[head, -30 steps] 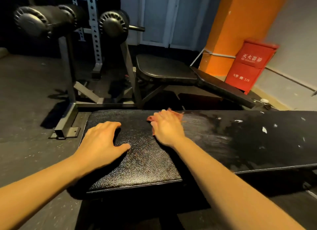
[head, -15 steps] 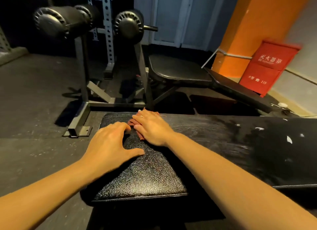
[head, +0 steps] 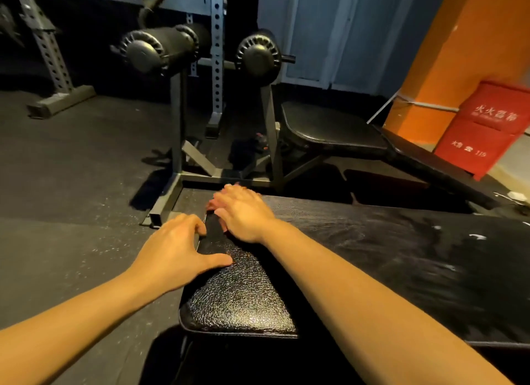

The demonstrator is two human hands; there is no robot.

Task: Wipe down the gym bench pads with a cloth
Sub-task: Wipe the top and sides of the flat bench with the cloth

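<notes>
A black textured bench pad [head: 243,295] runs from the lower middle out to the right, its right part streaked with white dust. My right hand [head: 243,212] lies flat at the pad's far left corner and presses down a reddish cloth [head: 213,205], of which only a small edge shows past the fingers. My left hand [head: 175,252] rests on the pad's left edge, with the fingers over the side and the thumb on top.
Behind the pad stands a second black bench [head: 329,129] with roller pads [head: 160,50] on a grey steel frame [head: 172,189]. A red fire-extinguisher box [head: 487,126] leans by an orange pillar [head: 459,40] at the right. Dark rubber floor [head: 71,198] lies to the left.
My right hand has slid the cloth leftward along the pad to its far left corner. My left hand has shifted to the pad's left edge. The view has swung left.
</notes>
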